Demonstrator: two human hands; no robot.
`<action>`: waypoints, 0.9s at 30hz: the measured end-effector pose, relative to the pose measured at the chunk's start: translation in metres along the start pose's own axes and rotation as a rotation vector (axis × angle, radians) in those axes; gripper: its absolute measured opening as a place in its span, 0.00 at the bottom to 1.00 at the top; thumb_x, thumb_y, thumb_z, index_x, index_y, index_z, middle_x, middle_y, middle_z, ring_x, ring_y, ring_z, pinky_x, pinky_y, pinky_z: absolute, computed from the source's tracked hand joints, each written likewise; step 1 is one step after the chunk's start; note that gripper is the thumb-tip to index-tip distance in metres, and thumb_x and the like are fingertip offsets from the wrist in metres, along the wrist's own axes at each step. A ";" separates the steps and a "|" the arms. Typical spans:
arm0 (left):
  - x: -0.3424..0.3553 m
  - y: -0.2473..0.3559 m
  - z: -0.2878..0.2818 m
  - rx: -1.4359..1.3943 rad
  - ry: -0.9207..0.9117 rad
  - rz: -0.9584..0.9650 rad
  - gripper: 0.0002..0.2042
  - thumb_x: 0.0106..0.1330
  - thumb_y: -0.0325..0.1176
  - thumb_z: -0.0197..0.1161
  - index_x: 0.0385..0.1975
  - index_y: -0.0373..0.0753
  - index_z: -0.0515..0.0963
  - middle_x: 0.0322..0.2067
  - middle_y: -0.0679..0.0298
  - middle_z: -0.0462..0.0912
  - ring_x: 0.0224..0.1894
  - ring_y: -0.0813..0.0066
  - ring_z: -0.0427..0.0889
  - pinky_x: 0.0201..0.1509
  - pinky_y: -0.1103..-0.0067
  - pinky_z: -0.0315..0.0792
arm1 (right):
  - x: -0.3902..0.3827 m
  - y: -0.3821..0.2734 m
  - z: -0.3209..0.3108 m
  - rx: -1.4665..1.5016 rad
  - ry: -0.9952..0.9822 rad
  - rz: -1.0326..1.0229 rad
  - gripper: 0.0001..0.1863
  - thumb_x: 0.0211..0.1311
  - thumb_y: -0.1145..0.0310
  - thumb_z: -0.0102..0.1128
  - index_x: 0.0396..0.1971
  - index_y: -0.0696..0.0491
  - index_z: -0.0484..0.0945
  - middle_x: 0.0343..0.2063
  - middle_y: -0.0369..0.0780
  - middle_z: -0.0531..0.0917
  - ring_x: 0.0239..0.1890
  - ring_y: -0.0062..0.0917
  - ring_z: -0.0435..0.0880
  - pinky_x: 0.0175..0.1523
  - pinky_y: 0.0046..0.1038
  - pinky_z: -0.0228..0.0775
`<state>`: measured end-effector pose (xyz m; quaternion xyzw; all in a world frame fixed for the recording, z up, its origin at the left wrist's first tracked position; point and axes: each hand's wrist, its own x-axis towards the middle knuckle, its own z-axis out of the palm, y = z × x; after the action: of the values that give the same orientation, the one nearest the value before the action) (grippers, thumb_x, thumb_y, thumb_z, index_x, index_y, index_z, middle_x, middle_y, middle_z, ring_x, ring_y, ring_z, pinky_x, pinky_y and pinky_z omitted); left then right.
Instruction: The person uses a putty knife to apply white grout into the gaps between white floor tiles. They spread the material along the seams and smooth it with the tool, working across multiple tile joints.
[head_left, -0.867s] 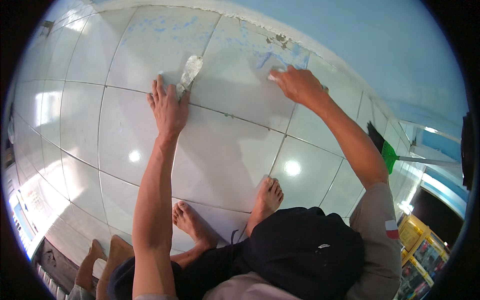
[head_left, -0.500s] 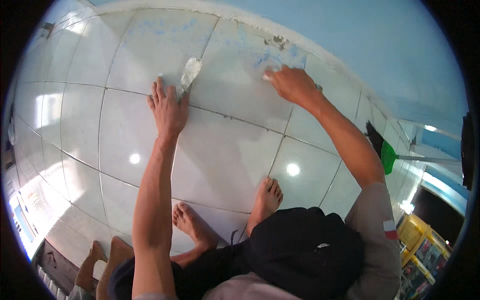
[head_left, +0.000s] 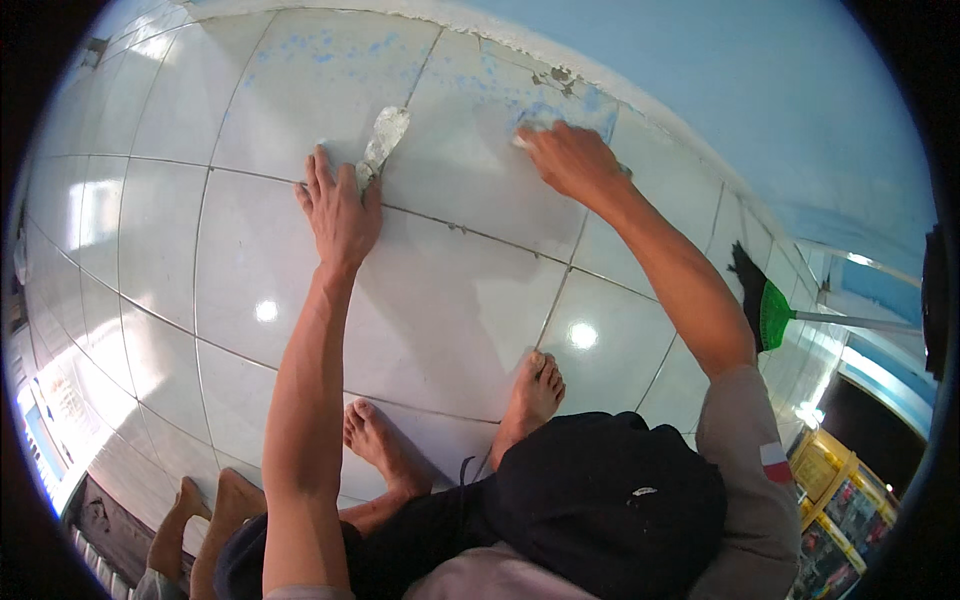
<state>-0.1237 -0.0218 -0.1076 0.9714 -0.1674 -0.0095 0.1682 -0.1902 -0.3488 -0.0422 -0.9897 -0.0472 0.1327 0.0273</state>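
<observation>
Pressing the left hand (head_left: 340, 210) flat on the floor (head_left: 450, 300), fingers spread and released, thumb touching a crumpled rag (head_left: 383, 138) lying at its one o'clock. Bearing down with the right hand (head_left: 570, 160), at two o'clock from the left, fingers curled over a pale pad (head_left: 527, 128) on a blue-stained tile. Resting a green broom (head_left: 765, 310) at four o'clock.

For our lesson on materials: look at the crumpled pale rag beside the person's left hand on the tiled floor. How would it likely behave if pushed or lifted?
The rag looks creased and shapeless, so it would probably flop and fold when lifted. It seems thin, so likely light. On the glossy floor tiles by the left hand, it would probably slide easily, not roll.
</observation>
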 end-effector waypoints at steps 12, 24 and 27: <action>0.000 0.001 -0.001 -0.041 -0.017 0.015 0.18 0.72 0.41 0.63 0.50 0.32 0.76 0.75 0.37 0.53 0.79 0.37 0.48 0.78 0.39 0.41 | 0.029 -0.020 -0.009 0.060 0.074 0.045 0.08 0.69 0.72 0.55 0.43 0.55 0.82 0.32 0.53 0.86 0.37 0.47 0.89 0.40 0.47 0.82; 0.005 -0.001 -0.004 -0.055 -0.013 0.024 0.17 0.72 0.41 0.62 0.48 0.32 0.75 0.75 0.38 0.53 0.79 0.36 0.48 0.78 0.39 0.41 | 0.033 -0.028 -0.017 0.131 0.023 0.101 0.10 0.71 0.71 0.52 0.44 0.55 0.82 0.34 0.54 0.86 0.40 0.45 0.88 0.44 0.46 0.81; -0.002 -0.006 -0.006 -0.070 -0.006 0.017 0.17 0.72 0.41 0.62 0.48 0.33 0.76 0.76 0.38 0.53 0.79 0.37 0.48 0.78 0.39 0.41 | -0.003 -0.028 -0.015 0.122 0.017 0.098 0.10 0.71 0.71 0.51 0.42 0.56 0.82 0.34 0.54 0.86 0.40 0.47 0.88 0.43 0.46 0.81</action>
<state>-0.1230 -0.0140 -0.1040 0.9634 -0.1757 -0.0171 0.2016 -0.1917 -0.3224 -0.0247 -0.9884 0.0099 0.1279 0.0813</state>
